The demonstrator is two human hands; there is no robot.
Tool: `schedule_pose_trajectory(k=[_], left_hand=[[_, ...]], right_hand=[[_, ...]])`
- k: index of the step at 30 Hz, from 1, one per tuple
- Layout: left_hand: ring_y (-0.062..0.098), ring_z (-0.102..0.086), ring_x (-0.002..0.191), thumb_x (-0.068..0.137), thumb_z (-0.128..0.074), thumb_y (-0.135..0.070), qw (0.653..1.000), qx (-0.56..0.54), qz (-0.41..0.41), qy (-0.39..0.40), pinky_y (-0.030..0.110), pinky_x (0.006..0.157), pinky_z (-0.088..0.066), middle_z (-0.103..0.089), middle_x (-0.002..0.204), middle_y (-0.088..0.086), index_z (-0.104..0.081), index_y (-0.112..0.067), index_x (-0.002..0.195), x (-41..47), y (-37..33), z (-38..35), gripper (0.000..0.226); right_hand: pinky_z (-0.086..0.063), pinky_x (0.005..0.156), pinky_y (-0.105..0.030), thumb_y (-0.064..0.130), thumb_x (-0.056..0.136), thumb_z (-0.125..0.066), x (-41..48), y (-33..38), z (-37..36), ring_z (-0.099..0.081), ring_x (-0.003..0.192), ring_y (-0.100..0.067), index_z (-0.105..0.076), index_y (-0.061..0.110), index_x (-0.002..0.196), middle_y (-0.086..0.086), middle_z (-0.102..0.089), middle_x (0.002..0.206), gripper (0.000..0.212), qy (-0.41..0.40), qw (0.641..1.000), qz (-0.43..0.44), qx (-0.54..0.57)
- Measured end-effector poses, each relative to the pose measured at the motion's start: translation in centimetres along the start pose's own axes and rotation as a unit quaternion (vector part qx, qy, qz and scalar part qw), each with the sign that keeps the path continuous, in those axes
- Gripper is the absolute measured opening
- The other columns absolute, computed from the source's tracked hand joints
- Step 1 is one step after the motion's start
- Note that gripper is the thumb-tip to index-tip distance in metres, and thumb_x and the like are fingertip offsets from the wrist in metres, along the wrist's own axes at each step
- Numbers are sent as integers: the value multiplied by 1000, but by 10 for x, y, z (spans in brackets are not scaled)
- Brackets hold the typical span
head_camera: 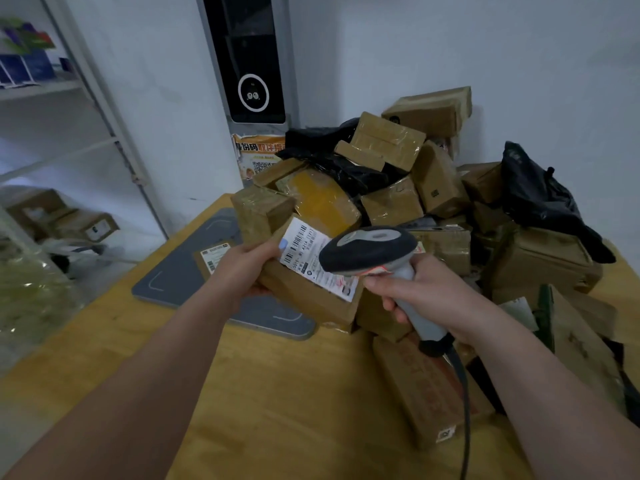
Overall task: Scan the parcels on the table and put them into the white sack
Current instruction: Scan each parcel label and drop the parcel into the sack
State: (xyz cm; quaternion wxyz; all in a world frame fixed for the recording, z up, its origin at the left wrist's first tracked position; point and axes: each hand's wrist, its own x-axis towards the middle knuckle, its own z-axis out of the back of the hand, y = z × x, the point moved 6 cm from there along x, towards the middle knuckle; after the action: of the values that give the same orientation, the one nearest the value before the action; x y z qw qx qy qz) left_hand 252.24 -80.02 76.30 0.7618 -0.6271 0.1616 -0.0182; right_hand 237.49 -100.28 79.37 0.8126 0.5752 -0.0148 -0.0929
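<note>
Labelled carton is gripped by left fingers, barcode scanner by right fingers. Heap of parcels is presumably left unscanned on surface.

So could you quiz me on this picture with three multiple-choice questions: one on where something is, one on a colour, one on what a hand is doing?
1. The small labelled parcel lies: A on the shelf; B on the grey pad; C in a sack.
2. The plastic bags in the parcel pile are: A white; B blue; C black.
3. The right hand: A grips the barcode scanner; B is empty; C holds a box.
1 B: it rests flat on the pad. 2 C: both are black. 3 A: its fingers curl round the scanner's handle, while the left hand holds the cardboard box.
</note>
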Motion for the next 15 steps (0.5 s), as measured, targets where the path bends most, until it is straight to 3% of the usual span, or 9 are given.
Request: schedule_pose_trajectory(k=[4,9,15], left_hand=[[21,-70,84,83,-70,-26,1000,29,1,-8,35,70,-59,-74,90,6,-70,-14,97,-14,7,0,18],[22,-69,88,84,-70,-28,999,44,15,-15,38,75,-59,-74,92,7,-70,-16,97,-31,18,3,18],[17,-66,83,85,-68,-24,998,37,22,-44,30,66,-54,-71,90,3,-65,-19,89,-56,28,7,7]], right_hand=[[-47,50,-22,26,85,-72,-6,-1,-2,-55,51,-12,-65,6,89,-3,-62,63,21,11,1000,2,-5],[-49,53,-24,27,84,-72,-15,-6,-5,-57,53,-13,-66,4,92,-2,-62,62,25,30,999,2,-30],[-50,55,-25,26,84,-73,-29,-13,-12,-57,54,-13,-67,2,86,-1,-61,60,25,53,998,0,-33]])
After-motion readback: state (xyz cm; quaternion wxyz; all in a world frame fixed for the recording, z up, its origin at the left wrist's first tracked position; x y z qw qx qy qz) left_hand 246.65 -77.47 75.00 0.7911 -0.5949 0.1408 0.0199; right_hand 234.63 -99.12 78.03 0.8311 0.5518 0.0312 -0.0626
